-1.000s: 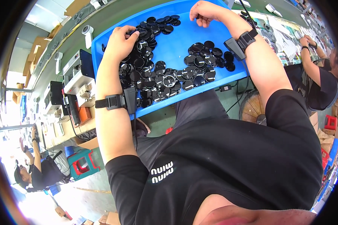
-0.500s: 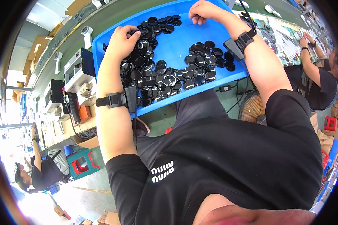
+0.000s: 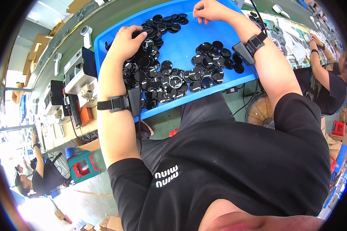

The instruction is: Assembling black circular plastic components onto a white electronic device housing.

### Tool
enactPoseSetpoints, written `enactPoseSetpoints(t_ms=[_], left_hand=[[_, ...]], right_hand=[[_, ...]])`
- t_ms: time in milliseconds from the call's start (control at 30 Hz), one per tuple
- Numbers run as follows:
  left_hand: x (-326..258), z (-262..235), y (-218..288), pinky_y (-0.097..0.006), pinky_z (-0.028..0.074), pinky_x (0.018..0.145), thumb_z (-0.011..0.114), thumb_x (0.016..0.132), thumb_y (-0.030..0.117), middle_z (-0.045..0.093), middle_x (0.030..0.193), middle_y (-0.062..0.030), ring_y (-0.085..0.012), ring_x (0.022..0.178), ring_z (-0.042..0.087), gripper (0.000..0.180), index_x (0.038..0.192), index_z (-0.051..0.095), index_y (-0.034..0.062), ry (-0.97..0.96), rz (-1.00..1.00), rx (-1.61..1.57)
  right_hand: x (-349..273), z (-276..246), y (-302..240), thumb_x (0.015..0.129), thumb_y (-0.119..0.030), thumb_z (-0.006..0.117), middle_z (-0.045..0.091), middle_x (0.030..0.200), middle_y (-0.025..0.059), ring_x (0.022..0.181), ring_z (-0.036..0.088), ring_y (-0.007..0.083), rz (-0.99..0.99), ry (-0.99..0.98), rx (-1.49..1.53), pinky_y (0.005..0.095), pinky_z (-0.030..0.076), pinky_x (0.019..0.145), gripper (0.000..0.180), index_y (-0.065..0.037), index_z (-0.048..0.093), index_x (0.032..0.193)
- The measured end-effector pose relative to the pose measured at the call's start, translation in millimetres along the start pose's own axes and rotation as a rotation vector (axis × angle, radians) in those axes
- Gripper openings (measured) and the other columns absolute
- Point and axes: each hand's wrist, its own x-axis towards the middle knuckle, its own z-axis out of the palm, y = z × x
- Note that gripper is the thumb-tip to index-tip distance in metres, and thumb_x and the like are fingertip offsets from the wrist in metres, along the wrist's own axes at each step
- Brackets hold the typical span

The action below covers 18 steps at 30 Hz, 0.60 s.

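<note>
Bench (image 3: 104,19) of green runs past my reach, and on it lies the blue tray (image 3: 181,42), its long axis crossing from my left grip to my right one. Black round caps (image 3: 158,79) lie heaped thickest directly under and just nearer me than my left hand (image 3: 128,40), whose grip is curled down into the pile, fingers closed on one or two caps, though I cannot tell exactly which. A smaller cluster of caps (image 3: 212,67) sits nearer me than my right hand (image 3: 210,9), which rests at the tray's far rim, fingers pinched together; whether anything is in that grip I cannot tell. Between both grips lies bare blue tray floor. My left grip is nearer the caps.
</note>
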Motion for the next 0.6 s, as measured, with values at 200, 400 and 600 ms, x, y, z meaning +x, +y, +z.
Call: enactPoseSetpoints(t_ms=[200, 400, 600], left_hand=[[0.2, -2.0, -1.0, -0.043, 0.046, 0.108, 0.069, 0.093, 0.044, 0.062, 0.126, -0.0243, -0.0386, 0.123, 0.059, 0.046, 0.127, 0.07, 0.0135, -0.013, -0.051, -0.097], [-1.1, -1.9, 0.0, -0.043, 0.046, 0.109, 0.069, 0.093, 0.043, 0.062, 0.126, -0.025, -0.0389, 0.124, 0.059, 0.046, 0.128, 0.07, 0.0133, -0.012, -0.045, -0.083], [-1.2, -2.8, -0.7, -0.044, 0.046, 0.109, 0.069, 0.093, 0.043, 0.062, 0.126, -0.0254, -0.0396, 0.124, 0.058, 0.045, 0.128, 0.07, 0.0131, -0.01, -0.027, -0.072]], right_hand=[[-2.0, 0.2, -3.7, 0.092, -0.013, 0.061, 0.074, 0.074, 0.0071, 0.059, 0.069, 0.015, 0.012, -0.021, -0.028, 0.0301, 0.056, 0.058, 0.019, -0.002, 0.075, 0.085], [-3.5, 1.6, -2.9, 0.092, -0.013, 0.061, 0.075, 0.075, 0.0064, 0.06, 0.069, 0.0149, 0.019, -0.028, -0.021, 0.03, 0.057, 0.059, 0.019, -0.002, 0.075, 0.086], [-2.9, 1.2, -4.1, 0.092, -0.012, 0.06, 0.074, 0.074, 0.0063, 0.061, 0.069, 0.0152, 0.009, -0.031, -0.015, 0.0299, 0.057, 0.06, 0.019, -0.002, 0.075, 0.087]])
